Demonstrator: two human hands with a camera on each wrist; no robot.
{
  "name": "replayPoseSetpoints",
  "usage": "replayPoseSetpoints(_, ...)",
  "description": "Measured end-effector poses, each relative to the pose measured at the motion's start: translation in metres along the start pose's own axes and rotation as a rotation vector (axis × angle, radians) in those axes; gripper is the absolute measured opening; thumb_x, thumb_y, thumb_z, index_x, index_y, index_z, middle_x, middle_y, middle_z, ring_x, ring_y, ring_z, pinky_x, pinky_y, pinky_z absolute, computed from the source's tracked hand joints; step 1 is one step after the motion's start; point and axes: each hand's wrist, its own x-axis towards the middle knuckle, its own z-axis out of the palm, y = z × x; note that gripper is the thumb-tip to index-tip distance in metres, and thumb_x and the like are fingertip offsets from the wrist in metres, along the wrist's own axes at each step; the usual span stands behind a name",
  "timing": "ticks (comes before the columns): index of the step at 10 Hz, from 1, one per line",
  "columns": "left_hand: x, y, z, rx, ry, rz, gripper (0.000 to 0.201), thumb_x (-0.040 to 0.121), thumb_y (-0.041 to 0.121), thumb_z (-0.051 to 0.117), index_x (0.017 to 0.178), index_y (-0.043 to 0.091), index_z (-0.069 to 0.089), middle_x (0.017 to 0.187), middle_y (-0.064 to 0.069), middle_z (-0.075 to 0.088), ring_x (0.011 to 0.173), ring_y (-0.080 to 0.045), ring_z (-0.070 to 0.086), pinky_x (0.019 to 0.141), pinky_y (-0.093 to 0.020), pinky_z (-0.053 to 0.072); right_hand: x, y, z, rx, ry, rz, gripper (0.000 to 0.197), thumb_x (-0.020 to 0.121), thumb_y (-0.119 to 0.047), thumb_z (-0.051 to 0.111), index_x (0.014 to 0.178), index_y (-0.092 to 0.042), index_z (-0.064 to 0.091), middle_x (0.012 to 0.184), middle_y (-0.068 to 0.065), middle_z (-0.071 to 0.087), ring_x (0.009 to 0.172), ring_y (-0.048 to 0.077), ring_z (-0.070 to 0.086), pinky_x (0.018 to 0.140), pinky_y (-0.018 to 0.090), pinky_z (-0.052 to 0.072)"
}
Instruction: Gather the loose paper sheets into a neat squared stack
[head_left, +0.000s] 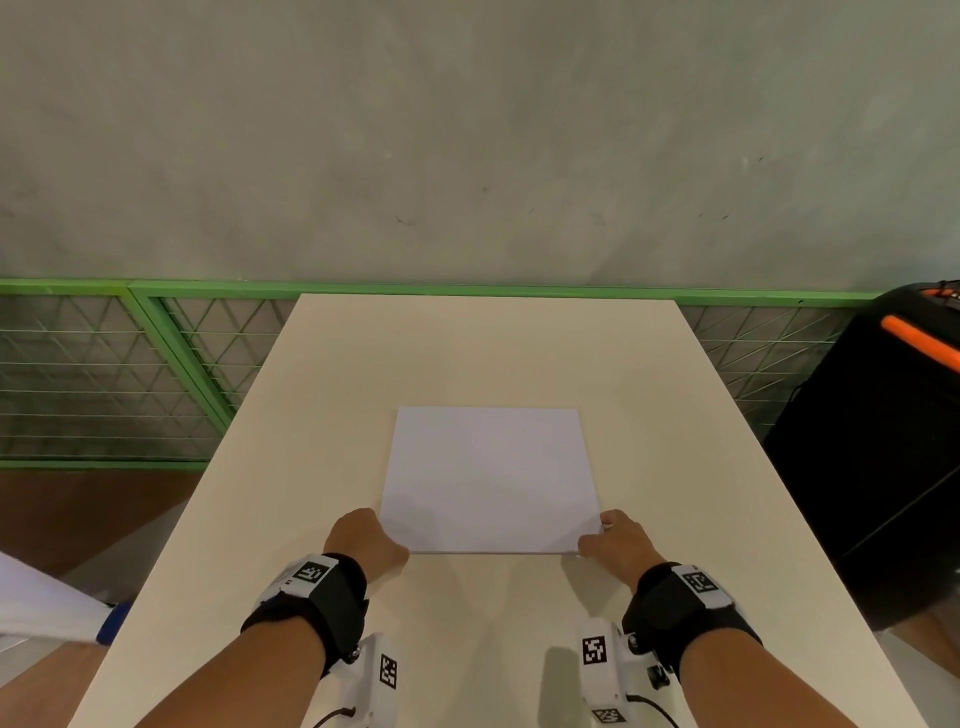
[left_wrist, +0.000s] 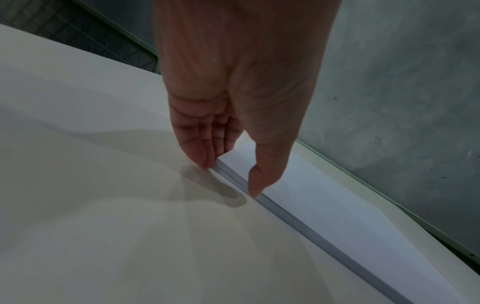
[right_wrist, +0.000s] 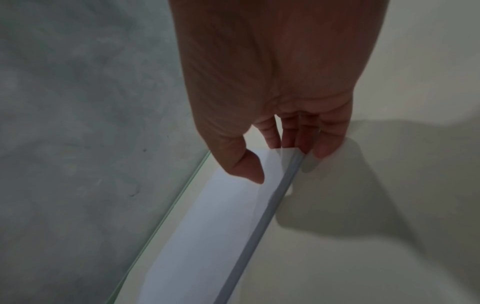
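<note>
- Black straps with white marker blocks sit on both wrists (head_left: 311, 587), nearest the head camera, with the forearms reaching forward over the cream tabletop (head_left: 467, 649).
- Left hand (head_left: 363, 540) meets the near left corner of the paper stack (head_left: 491, 478); in the left wrist view its fingers (left_wrist: 200, 152) touch the stack's side edge at the tabletop while the thumb tip rests along the near edge, bracketing the corner rather than lifting it.
- Right hand (head_left: 618, 540) mirrors this at the near right corner: in the right wrist view its fingers (right_wrist: 324, 144) are loosely curled against the side edge and the thumb hangs over the top sheet, whether touching I cannot tell.
- Paper lies flat at the tabletop's middle, edges looking aligned; the two-handed corner hold likely serves to nudge the last sheets flush, so the task seems close to done.
- Beyond stand a green mesh fence (head_left: 156, 364), a grey wall, and a black case with an orange strip (head_left: 883, 415) at right.
</note>
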Motion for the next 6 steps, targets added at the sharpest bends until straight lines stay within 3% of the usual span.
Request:
replayPoseSetpoints(1,0.0,0.0,0.0,-0.007,-0.02,-0.02,0.032,0.076,0.017,0.063,0.104,0.004,0.06,0.092,-0.005,0.058,0.085,-0.022,0.056,0.068,-0.022,0.042,-0.001,0.0,-0.001,-0.006,-0.021,-0.001,0.064,0.071,-0.012,0.067,0.129,0.0,0.042,0.13,0.019,0.049,0.097,0.025,0.049,0.077,0.03,0.042)
replayPoseSetpoints(2,-0.001,0.001,0.0,-0.009,-0.037,-0.024,0.037,0.076,0.018,0.063,0.109,0.003,0.059,0.107,-0.01,0.064,0.099,-0.025,0.062,0.07,-0.02,0.042,0.0,0.002,-0.002,-0.016,-0.04,0.006,0.062,0.075,-0.008,0.066,0.131,-0.002,0.041,0.132,0.019,0.048,0.098,0.025,0.048,0.08,0.029,0.042)
replayPoseSetpoints(3,-0.003,0.001,-0.002,-0.027,-0.057,-0.013,0.038,0.075,0.019,0.063,0.109,0.003,0.058,0.109,-0.01,0.064,0.093,-0.024,0.06,0.071,-0.021,0.042,0.0,0.003,-0.003,-0.012,-0.038,0.004,0.061,0.075,-0.005,0.065,0.131,-0.001,0.04,0.132,0.019,0.047,0.098,0.024,0.047,0.08,0.029,0.042)
replayPoseSetpoints(4,-0.002,-0.006,0.002,-0.066,-0.067,-0.014,0.049,0.065,0.024,0.061,0.109,0.003,0.056,0.113,-0.011,0.061,0.102,-0.027,0.062,0.076,-0.029,0.051,0.002,0.008,-0.002,-0.019,-0.02,-0.013,0.061,0.074,-0.002,0.066,0.13,0.001,0.041,0.13,0.02,0.049,0.097,0.023,0.048,0.078,0.029,0.042)
replayPoseSetpoints(5,-0.007,-0.011,0.003,-0.048,-0.043,-0.02,0.055,0.068,0.023,0.063,0.117,0.005,0.047,0.121,-0.012,0.052,0.11,-0.028,0.056,0.085,-0.029,0.049,-0.006,0.01,-0.003,-0.107,-0.015,-0.018,0.068,0.071,-0.007,0.068,0.132,-0.004,0.04,0.129,0.019,0.047,0.106,0.029,0.052,0.088,0.036,0.048)
replayPoseSetpoints(6,-0.02,-0.022,0.005,0.044,-0.005,-0.028,0.064,0.068,0.031,0.064,0.124,0.01,0.041,0.129,-0.008,0.043,0.119,-0.027,0.045,0.091,-0.031,0.045,-0.011,0.016,-0.008,-0.216,0.017,-0.002,0.079,0.071,-0.016,0.067,0.141,-0.011,0.031,0.134,0.017,0.039,0.12,0.035,0.045,0.102,0.042,0.043)
